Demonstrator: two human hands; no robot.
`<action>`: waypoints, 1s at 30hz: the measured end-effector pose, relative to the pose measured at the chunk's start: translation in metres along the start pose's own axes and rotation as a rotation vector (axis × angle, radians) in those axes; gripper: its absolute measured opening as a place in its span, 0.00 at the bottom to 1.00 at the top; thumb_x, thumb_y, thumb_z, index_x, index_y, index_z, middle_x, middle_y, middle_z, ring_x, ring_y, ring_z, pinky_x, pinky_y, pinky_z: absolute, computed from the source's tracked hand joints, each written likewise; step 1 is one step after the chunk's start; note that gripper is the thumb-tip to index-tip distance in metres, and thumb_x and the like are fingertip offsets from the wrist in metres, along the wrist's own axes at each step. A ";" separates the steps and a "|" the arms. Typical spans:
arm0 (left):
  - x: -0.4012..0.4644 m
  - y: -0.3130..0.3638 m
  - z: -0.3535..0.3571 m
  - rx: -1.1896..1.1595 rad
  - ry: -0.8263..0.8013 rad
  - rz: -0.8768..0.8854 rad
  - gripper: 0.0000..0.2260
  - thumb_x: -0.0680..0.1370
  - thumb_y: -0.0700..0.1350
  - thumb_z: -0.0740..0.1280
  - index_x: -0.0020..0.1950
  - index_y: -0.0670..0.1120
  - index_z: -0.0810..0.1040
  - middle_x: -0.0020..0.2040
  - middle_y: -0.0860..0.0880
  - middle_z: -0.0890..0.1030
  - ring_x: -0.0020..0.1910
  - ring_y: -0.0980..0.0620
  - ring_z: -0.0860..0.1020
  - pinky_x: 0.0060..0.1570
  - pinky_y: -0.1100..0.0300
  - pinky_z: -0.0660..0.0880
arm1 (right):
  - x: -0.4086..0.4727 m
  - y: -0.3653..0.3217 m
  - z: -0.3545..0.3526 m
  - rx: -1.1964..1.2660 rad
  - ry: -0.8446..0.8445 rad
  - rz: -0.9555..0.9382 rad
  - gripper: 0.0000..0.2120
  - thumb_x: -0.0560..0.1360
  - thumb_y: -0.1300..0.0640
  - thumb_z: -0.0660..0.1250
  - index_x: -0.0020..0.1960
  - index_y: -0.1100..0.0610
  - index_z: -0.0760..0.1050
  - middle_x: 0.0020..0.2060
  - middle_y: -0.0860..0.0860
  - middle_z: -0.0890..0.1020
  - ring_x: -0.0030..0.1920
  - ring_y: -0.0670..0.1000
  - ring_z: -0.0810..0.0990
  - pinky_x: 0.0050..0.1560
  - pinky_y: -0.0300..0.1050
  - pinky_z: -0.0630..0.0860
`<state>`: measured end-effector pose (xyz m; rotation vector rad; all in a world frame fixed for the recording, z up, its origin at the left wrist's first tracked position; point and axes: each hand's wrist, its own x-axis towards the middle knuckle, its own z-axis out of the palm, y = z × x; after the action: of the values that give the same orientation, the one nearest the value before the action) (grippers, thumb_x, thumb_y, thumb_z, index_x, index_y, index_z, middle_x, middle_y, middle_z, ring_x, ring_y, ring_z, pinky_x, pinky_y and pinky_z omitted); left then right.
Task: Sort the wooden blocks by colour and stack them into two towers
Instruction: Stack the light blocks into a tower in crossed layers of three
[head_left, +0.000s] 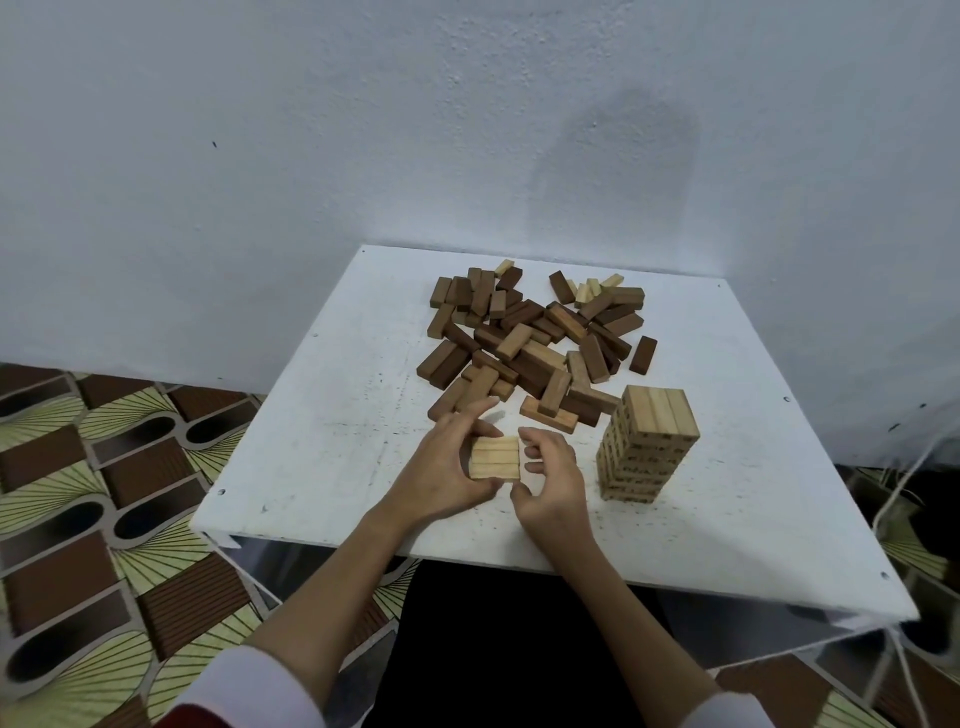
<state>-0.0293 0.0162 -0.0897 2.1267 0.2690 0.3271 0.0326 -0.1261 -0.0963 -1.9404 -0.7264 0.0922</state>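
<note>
standing on the white table (322, 415) | dark block pile (530, 338) at far middle | light tower (644, 447) near right, apart from pile | left hand (441, 467) and right hand (550, 478) both pinching a row of light blocks (495, 458) at near middle

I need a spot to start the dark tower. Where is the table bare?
Bare patches: the table's left side, between the dark block pile and its left edge, and the near right corner beyond the light tower. Crowded: the far middle, and between the hands around the light blocks.
</note>
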 end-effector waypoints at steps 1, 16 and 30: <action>0.000 0.001 -0.001 0.014 -0.005 0.012 0.39 0.65 0.43 0.75 0.71 0.62 0.62 0.54 0.58 0.76 0.60 0.61 0.70 0.61 0.60 0.72 | 0.000 -0.001 -0.001 0.009 -0.021 0.022 0.29 0.65 0.74 0.65 0.64 0.61 0.70 0.53 0.42 0.70 0.54 0.50 0.72 0.50 0.25 0.67; 0.001 0.001 -0.001 0.021 0.002 0.016 0.40 0.65 0.42 0.76 0.72 0.58 0.60 0.54 0.59 0.74 0.59 0.62 0.70 0.58 0.69 0.69 | 0.001 0.003 0.000 0.055 -0.015 0.080 0.29 0.65 0.74 0.66 0.64 0.60 0.70 0.53 0.49 0.75 0.52 0.48 0.76 0.54 0.40 0.76; 0.000 0.004 -0.002 0.029 0.006 0.015 0.40 0.66 0.43 0.76 0.72 0.57 0.60 0.53 0.62 0.73 0.60 0.61 0.70 0.57 0.68 0.69 | 0.002 0.007 0.001 0.050 -0.015 0.068 0.28 0.65 0.73 0.66 0.64 0.61 0.70 0.53 0.50 0.75 0.54 0.48 0.76 0.56 0.40 0.76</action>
<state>-0.0296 0.0157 -0.0854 2.1571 0.2630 0.3395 0.0371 -0.1262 -0.1022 -1.9187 -0.6624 0.1651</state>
